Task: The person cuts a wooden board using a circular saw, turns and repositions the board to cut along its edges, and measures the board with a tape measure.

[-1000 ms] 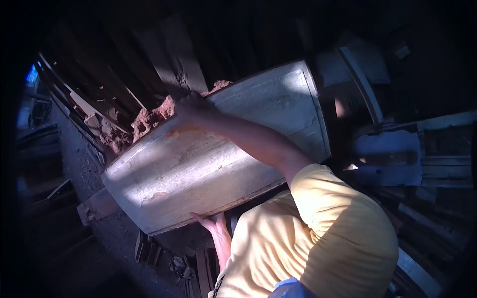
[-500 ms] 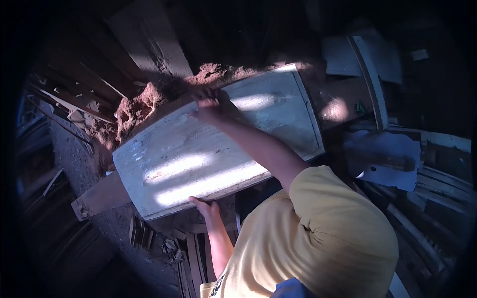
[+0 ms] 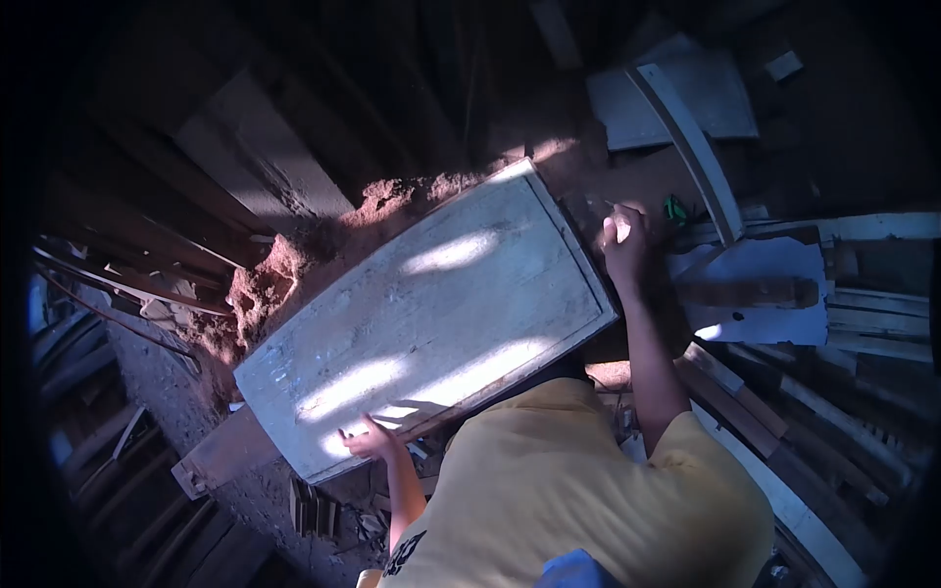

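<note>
Whitish panel (image 3: 441,323) is lying slantwise across the middle of the scene, and the big change is that the right hand (image 3: 624,235) has let go of it. Half a second ago that hand was on top near the far edge; now it's off past the right end, apart from the panel, near a small green thing (image 3: 674,209). Fingers there look curled, but it's too dim to tell if they've got anything in them. Left hand (image 3: 371,439) has changed too: its thumb was over the near edge, and now the fingers are spread above the near left part, not gripping. Can't tell if they actually touch the surface. So I'd say neither hand is carrying the panel right now, and whatever's underneath seems to be taking the weight. It looks turned a bit, but the camera moved as well, so don't quote me. Reddish crumbly stuff (image 3: 270,284) runs along its far left side, with a wide plank (image 3: 260,157) beyond that. Containers? Can't make out any, just loose wood, a curved strip (image 3: 696,157) at far right and a ragged white sheet (image 3: 716,318) over on the right.
</note>
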The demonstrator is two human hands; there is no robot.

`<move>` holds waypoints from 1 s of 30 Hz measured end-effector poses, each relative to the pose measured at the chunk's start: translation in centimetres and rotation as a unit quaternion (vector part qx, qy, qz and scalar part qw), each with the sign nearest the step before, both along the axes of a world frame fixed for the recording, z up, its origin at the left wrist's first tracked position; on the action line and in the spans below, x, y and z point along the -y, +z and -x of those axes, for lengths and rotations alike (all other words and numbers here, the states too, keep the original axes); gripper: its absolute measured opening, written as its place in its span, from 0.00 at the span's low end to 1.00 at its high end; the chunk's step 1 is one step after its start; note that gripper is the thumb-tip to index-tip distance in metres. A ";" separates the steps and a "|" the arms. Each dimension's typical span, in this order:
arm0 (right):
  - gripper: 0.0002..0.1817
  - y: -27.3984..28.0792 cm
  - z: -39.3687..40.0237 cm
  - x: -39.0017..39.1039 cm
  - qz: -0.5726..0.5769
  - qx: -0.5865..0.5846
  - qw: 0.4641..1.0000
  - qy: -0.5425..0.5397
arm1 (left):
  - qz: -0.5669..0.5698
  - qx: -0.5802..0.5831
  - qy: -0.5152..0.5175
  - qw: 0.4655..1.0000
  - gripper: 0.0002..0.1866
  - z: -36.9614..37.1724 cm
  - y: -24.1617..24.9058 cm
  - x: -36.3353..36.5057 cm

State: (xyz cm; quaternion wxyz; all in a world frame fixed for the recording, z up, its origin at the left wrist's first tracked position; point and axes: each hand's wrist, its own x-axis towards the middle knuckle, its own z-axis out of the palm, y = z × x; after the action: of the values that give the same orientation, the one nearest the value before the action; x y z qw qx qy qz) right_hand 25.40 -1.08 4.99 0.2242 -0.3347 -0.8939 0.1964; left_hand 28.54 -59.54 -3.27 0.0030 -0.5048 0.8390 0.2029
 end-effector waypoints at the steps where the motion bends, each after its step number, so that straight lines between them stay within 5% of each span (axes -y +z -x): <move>1: 0.16 -1.6 2.5 -1.8 0.085 -0.074 0.994 0.012 | 0.022 -0.054 -0.103 0.993 0.44 2.6 2.2 -4.7; 2: 0.14 -0.7 5.8 -2.8 0.156 -0.046 0.987 -0.014 | 0.028 -0.149 -0.232 0.961 0.44 4.2 -0.8 -6.0; 4: 0.13 -3.8 12.9 -7.5 0.164 -0.052 0.983 0.069 | -0.035 -0.170 -0.332 0.927 0.45 10.7 2.3 -15.5; 8: 0.17 -18.6 27.2 -17.2 0.230 0.021 0.964 0.129 | -0.032 -0.147 -0.394 0.907 0.44 15.6 -0.9 -27.3; 10: 0.20 -29.1 31.8 -22.0 0.144 0.177 0.953 0.198 | 0.088 -0.106 -0.436 0.889 0.45 15.4 -2.6 -30.0; 12: 0.27 -32.9 34.8 -24.1 0.181 0.314 0.913 0.185 | 0.147 -0.023 -0.476 0.867 0.45 15.8 -2.7 -30.7; 22: 0.36 -56.7 29.1 -23.8 0.231 0.542 0.764 0.263 | 0.110 0.008 -0.464 0.879 0.45 16.5 -2.7 -31.5; 24: 0.45 -58.1 26.0 -21.0 0.169 0.529 0.803 0.217 | 0.104 0.006 -0.451 0.887 0.46 16.1 -2.8 -31.2; 25: 0.47 -59.9 24.3 -19.3 0.061 0.453 0.871 0.180 | 0.114 0.029 -0.449 0.886 0.46 16.5 -2.5 -31.8; 26: 0.47 -61.6 24.0 -19.4 0.064 0.455 0.869 0.182 | 0.115 0.034 -0.448 0.886 0.46 16.5 -2.9 -31.8; 28: 0.42 -60.7 23.8 -19.0 0.328 0.437 0.819 0.176 | 0.120 0.032 -0.435 0.892 0.46 16.1 -2.6 -31.3; 29: 0.30 -59.4 24.4 -18.6 0.250 0.494 0.800 0.233 | 0.117 0.012 -0.433 0.894 0.46 15.8 -2.9 -31.2; 30: 0.30 -59.2 24.9 -18.3 0.246 0.489 0.803 0.236 | 0.119 0.005 -0.430 0.895 0.46 16.1 -3.2 -31.4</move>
State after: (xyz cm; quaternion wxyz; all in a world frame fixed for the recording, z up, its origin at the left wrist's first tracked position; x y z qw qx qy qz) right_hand 0.50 17.22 -54.18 -0.3855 -0.2090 -0.8581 0.2671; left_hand 12.49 -28.11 -6.51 0.0342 -0.0926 0.9921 0.0780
